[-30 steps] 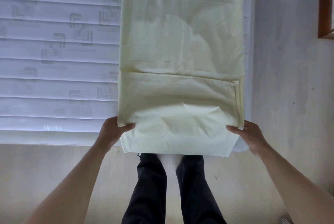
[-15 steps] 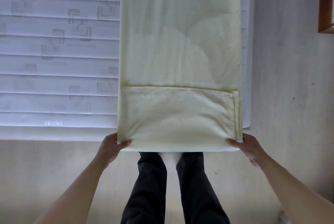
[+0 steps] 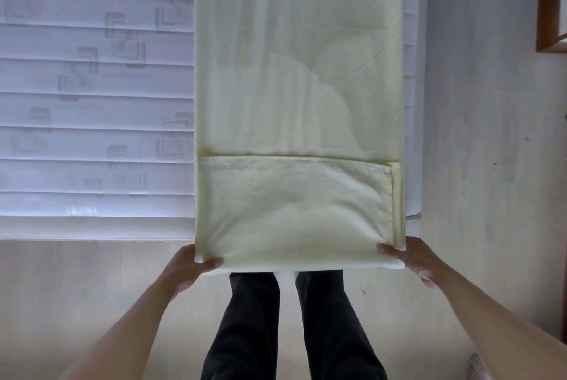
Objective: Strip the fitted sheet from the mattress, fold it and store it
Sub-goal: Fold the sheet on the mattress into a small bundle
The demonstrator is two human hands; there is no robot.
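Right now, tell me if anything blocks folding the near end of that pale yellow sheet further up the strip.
Nothing visible does. Both hands grip the pale yellow folded sheet at its near corners, and the strip ahead lies bare along the white quilted mattress.

A pale wood-look floor (image 3: 76, 287) is seen under dim, cool light; a brown wooden frame (image 3: 544, 2) (partly cropped) is glimpsed top right.

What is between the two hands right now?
In the head view, the near end of the folded sheet spans the gap from the left hand to the right hand, each gripping a corner. Below it stand the person's dark trouser legs.
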